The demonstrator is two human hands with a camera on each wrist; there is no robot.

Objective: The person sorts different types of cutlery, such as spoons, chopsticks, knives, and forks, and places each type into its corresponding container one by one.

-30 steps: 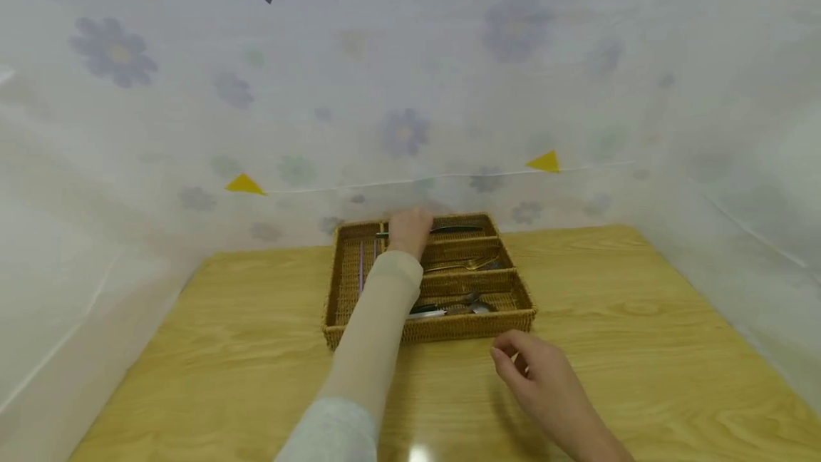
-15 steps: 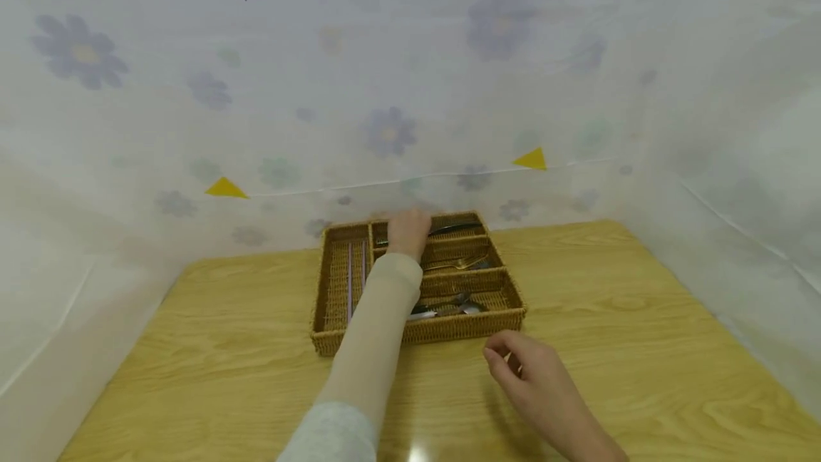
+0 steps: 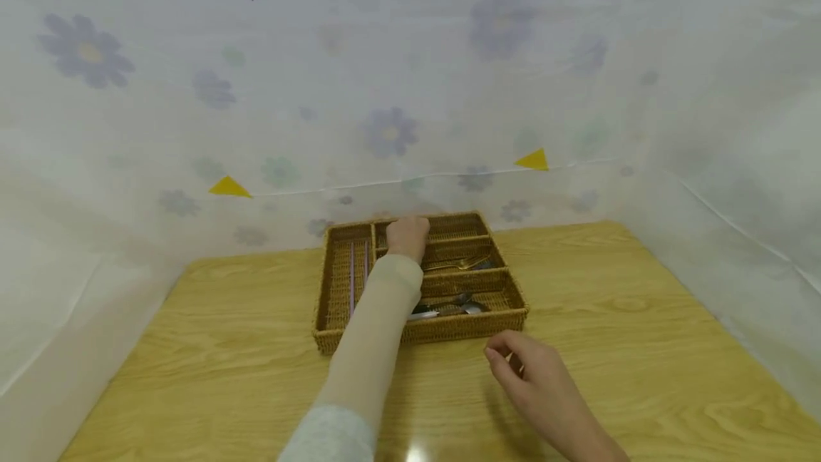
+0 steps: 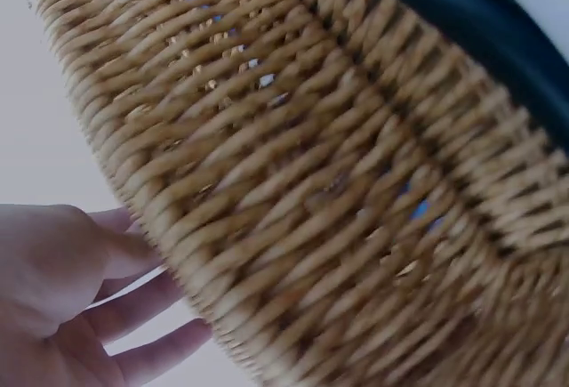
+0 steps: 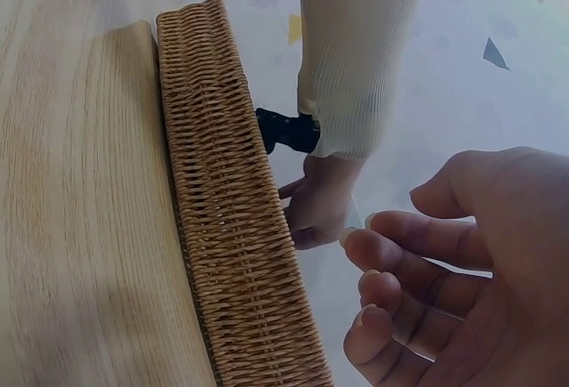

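My left hand (image 3: 408, 235) reaches into the back compartment of a wicker cutlery tray (image 3: 468, 328), knuckles up. In the left wrist view its fingers (image 4: 142, 311) pass behind a wicker wall, fingertips hidden, so I cannot tell what they hold. Two purple chopsticks (image 3: 351, 276) lie in the left compartment. A gold fork (image 3: 463, 262) lies in the middle one. Spoons (image 3: 474, 308) and a white handle (image 3: 423, 315) are in the front one, partly behind my sleeve. My right hand (image 3: 539, 383) hovers by the tray's front right corner, fingers loosely curled, holding nothing.
The tray stands near the back edge of a wood-grain table (image 3: 641, 348). A pale flowered curtain (image 3: 410, 77) rises behind it and along both sides. A dark mount (image 5: 289, 129) sits at my left wrist, beside the tray's wall.
A long dark utensil showed on both sides of my left hand in the back compartment; now it is out of sight. The head view has shifted slightly. My right hand has stayed put.
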